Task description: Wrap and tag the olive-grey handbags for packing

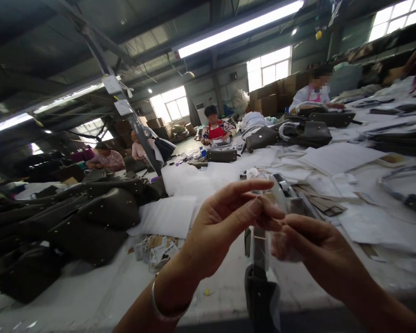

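My left hand [225,226], with a bangle [159,300] on its wrist, has thumb and fingertips pressed together, the index finger reaching out above. My right hand [322,254] meets it at the fingertips, also pinched and partly blurred. Whatever is between the fingers is too small to make out. Just below them a flat grey strap-like piece [259,252] stands up from a dark bag [261,296] at the table's near edge. Behind my fingers, partly hidden, is a metal and grey device [284,187].
Dark bags [100,222] are heaped on the left. A tray of small tags [157,249] sits on the white table [208,303]. White sheets [343,157] and cardboard strips [319,199] lie to the right. A person in a red apron [217,132] and other people sit farther back.
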Motion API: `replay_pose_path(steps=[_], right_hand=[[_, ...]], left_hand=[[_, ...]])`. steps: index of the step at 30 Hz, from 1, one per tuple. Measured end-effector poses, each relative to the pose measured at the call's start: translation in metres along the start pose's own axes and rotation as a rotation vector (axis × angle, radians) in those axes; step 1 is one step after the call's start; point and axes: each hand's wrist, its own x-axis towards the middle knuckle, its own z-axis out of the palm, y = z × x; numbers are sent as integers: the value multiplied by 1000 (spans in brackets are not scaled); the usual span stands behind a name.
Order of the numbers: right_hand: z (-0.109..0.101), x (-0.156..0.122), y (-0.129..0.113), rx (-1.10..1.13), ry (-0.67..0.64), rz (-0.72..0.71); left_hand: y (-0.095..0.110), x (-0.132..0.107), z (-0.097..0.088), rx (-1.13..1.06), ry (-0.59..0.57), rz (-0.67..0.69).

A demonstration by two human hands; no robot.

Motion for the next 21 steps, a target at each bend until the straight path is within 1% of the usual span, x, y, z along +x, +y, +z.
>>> replay_pose_path(steps=[2,3,4,6,7,8,9,11,13,15,18,21], right_hand=[[-24,-11,7,-31,40,64],[-35,-17,11,-82,51,108],[-44,-21,15,-155,56,155],[-58,-27,23,-318,37,238],[-62,-28,27,-387,13,271],[-63,-29,31,-442,-11,291],[-63,-29,36,-484,-34,303],[-59,-27,45,-516,-74,325],[-50,-23,50,-463,-107,345],[-39,-19,52,-370,-159,367],[-23,-12,51,-263,-238,400],[-15,-7,51,-197,-272,428]], left_hand=[[-10,-7,-13,115,8,-81],[-18,-11,-22,185,31,-136],[-28,-15,-32,259,67,-193],[-50,-23,-53,389,206,-263],[-62,-26,-63,431,258,-298],[-74,-28,-71,464,280,-340],[-85,-30,-78,495,265,-387],[-103,-32,-86,547,168,-449],[-112,-32,-86,585,58,-443],[-116,-30,-81,609,-13,-400],[-116,-25,-74,622,-67,-377],[-116,-22,-71,590,-105,-381]])
